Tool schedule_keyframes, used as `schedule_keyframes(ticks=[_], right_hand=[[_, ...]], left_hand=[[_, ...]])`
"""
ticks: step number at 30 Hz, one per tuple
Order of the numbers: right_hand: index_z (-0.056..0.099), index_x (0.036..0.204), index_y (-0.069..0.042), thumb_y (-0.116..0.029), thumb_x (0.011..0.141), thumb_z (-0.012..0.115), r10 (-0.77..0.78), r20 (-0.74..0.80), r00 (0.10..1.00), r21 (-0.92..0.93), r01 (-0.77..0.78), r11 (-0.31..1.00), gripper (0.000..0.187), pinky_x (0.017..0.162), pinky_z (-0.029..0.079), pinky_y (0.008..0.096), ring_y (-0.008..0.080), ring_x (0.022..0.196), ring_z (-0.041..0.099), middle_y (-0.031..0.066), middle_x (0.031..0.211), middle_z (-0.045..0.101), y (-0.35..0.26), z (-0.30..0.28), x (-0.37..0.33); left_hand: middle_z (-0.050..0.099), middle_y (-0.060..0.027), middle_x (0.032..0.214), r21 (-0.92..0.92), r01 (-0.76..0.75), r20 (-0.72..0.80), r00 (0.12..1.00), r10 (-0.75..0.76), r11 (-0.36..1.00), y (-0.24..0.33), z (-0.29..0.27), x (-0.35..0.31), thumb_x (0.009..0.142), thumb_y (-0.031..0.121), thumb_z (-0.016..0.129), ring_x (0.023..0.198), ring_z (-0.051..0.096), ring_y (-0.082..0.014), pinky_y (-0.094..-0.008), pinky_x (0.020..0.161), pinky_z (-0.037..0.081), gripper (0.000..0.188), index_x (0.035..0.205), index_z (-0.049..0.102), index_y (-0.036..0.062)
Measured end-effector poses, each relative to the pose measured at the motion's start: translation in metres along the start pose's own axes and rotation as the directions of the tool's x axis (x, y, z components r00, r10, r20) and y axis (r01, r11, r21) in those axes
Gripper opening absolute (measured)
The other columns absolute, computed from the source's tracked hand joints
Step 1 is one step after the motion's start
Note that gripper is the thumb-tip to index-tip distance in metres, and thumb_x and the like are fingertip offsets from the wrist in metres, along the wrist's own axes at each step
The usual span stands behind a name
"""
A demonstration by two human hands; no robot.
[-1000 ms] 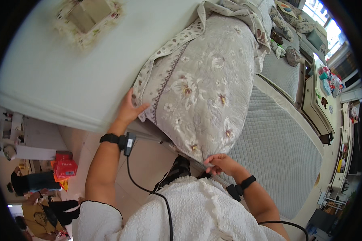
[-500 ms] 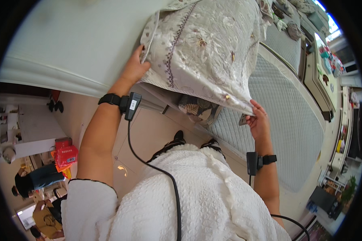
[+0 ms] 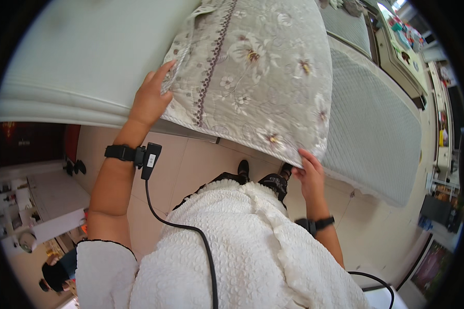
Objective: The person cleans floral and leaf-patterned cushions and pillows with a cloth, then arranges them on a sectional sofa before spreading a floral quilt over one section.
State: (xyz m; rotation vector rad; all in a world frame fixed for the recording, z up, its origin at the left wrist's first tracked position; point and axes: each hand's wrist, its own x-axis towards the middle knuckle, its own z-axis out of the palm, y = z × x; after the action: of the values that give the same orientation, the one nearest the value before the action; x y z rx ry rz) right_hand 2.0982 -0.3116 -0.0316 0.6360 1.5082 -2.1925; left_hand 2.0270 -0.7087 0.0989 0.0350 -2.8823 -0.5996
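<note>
A pale grey-beige quilted sofa cover [image 3: 263,77] with large flowers and a purple trim band lies spread before me. Its corded near edge runs between my two hands. My left hand [image 3: 150,100] grips the cover's left side, where the border is folded; thumb and forefinger show on the fabric, the other fingers are hidden. At the near right corner, my right hand [image 3: 309,172] pinches the hem between thumb and fingers. What lies beneath the cover is hidden.
A white padded or panelled surface [image 3: 77,67] adjoins the cover on the left. To the right lies a grey quilted seat [image 3: 371,129], with a cream low table [image 3: 404,51] beyond it. Black cables hang from my wrist straps. A person [image 3: 59,270] is at the lower left.
The cover has gone from raised and wrinkled to flatter and smoother, hiding the patterned cushion beneath. My right hand has moved left and nearer, and my left hand slightly left.
</note>
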Motion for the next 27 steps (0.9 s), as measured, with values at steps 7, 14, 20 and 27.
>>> schedule_keyframes(ticks=[7,14,20,27], right_hand=[[0.049,0.118,-0.006,-0.015,0.086,0.051,0.237,-0.155,0.959,-0.278,-0.272,0.921,0.034,0.055,0.049,0.0257,0.0135,0.064,0.057,0.004,0.086,0.058,0.072,-0.006,0.065],[0.056,0.104,-0.006,-0.016,0.085,0.053,0.368,0.016,0.93,-0.227,-0.355,0.907,0.021,0.052,0.049,0.0267,0.0139,0.057,0.056,0.0076,0.082,0.063,0.094,-0.016,0.059],[0.056,0.101,-0.006,-0.02,0.086,0.053,0.288,0.012,0.958,-0.244,-0.276,0.929,0.021,0.049,0.048,0.0268,0.0145,0.055,0.056,0.0088,0.079,0.061,0.08,-0.016,0.066],[0.045,0.111,-0.001,-0.051,0.083,0.05,0.449,0.231,0.863,0.14,-0.486,0.863,0.058,0.071,0.05,0.0379,0.0249,0.08,0.058,0.0176,0.096,0.057,0.054,-0.002,0.085]], left_hand=[[0.054,-0.0194,0.103,0.204,0.045,0.082,0.995,-0.062,0.978,-0.052,0.035,-0.01,0.08,-0.003,0.034,0.095,0.052,-0.036,-0.0409,0.082,0.043,0.051,0.128,0.04,0.0138],[0.053,-0.016,0.107,0.217,-0.013,-0.163,0.985,0.05,0.976,-0.021,0.003,-0.01,0.081,-0.005,0.038,0.098,0.052,-0.0326,-0.0396,0.083,0.043,0.052,0.129,0.04,0.0157],[0.059,-0.0179,0.093,0.141,-0.039,-0.142,0.988,0.059,0.989,-0.021,-0.006,0.005,0.081,0.012,0.056,0.09,0.056,-0.0349,-0.0382,0.077,0.045,0.023,0.102,0.058,0.0033],[0.061,-0.0109,0.098,-0.84,0.386,0.188,0.866,-0.463,0.381,0.003,-0.01,0.016,0.091,0.027,0.049,0.089,0.057,-0.0173,-0.0296,0.078,0.045,0.033,0.107,0.053,-0.0015]])
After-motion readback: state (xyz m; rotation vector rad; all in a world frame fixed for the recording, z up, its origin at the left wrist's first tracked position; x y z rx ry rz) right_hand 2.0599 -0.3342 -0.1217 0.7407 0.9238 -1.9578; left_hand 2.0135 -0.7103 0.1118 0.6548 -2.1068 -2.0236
